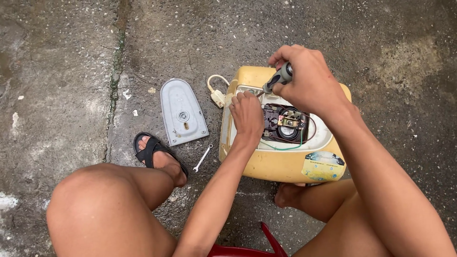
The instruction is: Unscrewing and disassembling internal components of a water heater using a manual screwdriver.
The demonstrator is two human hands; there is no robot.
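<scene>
Yellow appliance (281, 164), oval corner sticker (323, 165), right hand (309, 81) gripping screwdriver (280, 77)

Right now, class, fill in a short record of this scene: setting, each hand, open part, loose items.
Setting: rough concrete ground
Right hand: grip shut on a screwdriver, tip pointing down into the yellow appliance
Left hand: resting on the appliance's open top
Open part: wiring exposed
Loose items: grey cover plate, small spanner

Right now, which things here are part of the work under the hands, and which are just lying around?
In use:
yellow appliance
screwdriver in right hand
left hand on the opened housing
exposed wiring

Lying about:
grey cover plate
small wrench
white plug
</scene>
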